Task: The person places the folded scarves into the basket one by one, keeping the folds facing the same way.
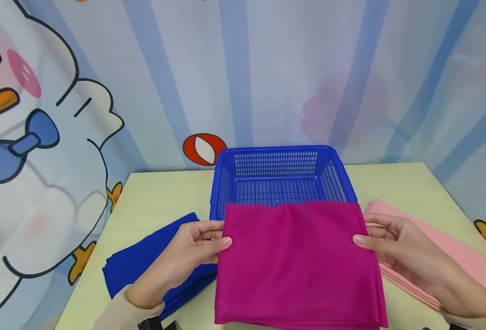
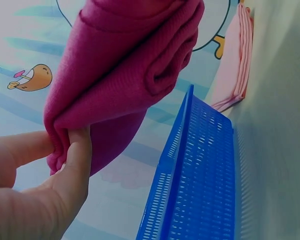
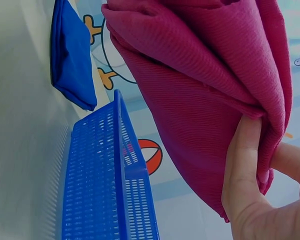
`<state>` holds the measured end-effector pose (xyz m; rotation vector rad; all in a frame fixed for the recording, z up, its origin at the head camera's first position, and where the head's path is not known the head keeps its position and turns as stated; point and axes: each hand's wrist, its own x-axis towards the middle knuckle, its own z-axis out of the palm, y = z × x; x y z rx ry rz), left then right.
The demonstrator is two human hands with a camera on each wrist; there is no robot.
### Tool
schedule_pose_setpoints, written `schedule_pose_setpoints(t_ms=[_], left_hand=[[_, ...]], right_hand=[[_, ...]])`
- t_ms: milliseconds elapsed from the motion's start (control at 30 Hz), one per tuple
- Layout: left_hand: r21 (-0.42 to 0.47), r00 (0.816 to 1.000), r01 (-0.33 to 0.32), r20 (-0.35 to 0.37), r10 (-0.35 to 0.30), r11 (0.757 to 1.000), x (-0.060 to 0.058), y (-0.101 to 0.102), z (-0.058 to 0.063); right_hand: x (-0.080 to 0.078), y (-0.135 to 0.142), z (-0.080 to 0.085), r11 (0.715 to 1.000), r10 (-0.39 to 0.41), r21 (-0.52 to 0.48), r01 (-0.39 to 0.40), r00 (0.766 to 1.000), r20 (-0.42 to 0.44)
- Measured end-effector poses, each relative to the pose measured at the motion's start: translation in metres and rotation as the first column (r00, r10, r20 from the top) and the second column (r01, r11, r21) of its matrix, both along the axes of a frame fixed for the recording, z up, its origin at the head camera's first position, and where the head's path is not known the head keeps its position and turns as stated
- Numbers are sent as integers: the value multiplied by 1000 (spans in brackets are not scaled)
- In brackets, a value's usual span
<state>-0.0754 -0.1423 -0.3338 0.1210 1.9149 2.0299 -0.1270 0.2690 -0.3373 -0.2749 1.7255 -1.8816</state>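
Observation:
A folded magenta cloth (image 1: 296,266) is held up between my two hands, in front of the near side of a blue plastic basket (image 1: 280,153). My left hand (image 1: 189,252) pinches its left edge, thumb on the front face. On the opposite edge my right hand (image 1: 407,252) pinches the cloth the same way. Both wrist views show the magenta cloth (image 2: 115,85) in several soft layers, raised above the basket's rim. The bottom of the basket shows bare in its far part; the cloth hides the near part.
A folded blue cloth (image 1: 144,256) lies on the pale table (image 1: 164,192), left of the basket and partly behind my left arm. To the right is a folded pink cloth (image 1: 453,243), partly behind my right hand. A printed cartoon curtain (image 1: 267,82) hangs behind the table.

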Motion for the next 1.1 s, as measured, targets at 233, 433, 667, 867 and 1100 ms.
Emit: schedule_pose_setpoints(t_ms=[233,433,667,867,1100], left_hand=[[-16,1000,-20,-9,20,1000,-8,0,5],[-22,999,-36,-11,35,999,-11,-1,8],[-5,999,-41,-4,41,999,-19,-2,8],[7,999,-54,2,54,999,-25,-4,11],[-3,997,-70,-14,70,998,-31,-4,21]], right_hand=[[-13,-2,5,999,15,-31,-15,1000,-12],[-24,-2,8,999,45,-30,-45,999,-7],[-31,-3,11,999,26,-22,-26,999,-21],[-38,-5,16,1000,10,-1,-10,1000,-29],[-48,-7,26,999,-14,42,16,999,-39]])
